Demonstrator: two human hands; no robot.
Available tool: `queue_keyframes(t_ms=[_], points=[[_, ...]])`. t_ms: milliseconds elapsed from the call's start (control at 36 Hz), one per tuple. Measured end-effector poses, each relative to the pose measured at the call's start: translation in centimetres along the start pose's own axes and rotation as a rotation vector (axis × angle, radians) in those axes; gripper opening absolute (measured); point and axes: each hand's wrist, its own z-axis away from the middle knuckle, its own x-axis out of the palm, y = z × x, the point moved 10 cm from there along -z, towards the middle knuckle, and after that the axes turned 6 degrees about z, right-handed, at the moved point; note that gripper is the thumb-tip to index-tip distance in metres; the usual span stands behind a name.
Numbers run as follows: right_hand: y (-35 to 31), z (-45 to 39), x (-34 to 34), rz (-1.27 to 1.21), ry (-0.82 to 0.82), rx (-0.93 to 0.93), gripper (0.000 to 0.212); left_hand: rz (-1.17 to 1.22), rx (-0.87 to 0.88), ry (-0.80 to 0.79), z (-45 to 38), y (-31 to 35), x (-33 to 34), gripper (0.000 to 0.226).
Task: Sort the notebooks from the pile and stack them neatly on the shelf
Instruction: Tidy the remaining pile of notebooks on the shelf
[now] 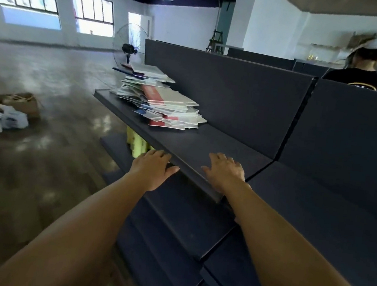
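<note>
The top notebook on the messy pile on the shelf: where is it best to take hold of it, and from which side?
Probably grip the top notebook at its near right edge, which juts free over the pile of notebooks. Come from the open front of the shelf, since the back panel blocks the far side. Both the left hand and right hand hold nothing.

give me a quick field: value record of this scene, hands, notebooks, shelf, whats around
left hand: left hand empty, fingers relaxed, at the shelf's front edge
right hand: right hand empty, fingers spread, resting on the shelf top
notebooks: messy notebook pile, unsorted, slumped, at the far end of the shelf
shelf: dark top shelf, bare between the hands and the pile
below shelf: yellow-green items on a lower level
floor: standing fan, brown paper bag, white bags
progress: no neat stack yet
</note>
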Motion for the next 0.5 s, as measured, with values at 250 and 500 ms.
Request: queue_keyframes(t_ms=[250, 500], points=[[-2.0, -11.2, -2.9, 0.011, 0.037, -0.034, 0.054, -0.039, -0.053, 0.041, -8.6, -5.3, -3.1, 0.061], [-4.7, -19.4, -4.3, 0.042, 0.067, -0.058, 0.050, -0.053, -0.120, 0.147, -14.5, -10.2, -5.4, 0.048]])
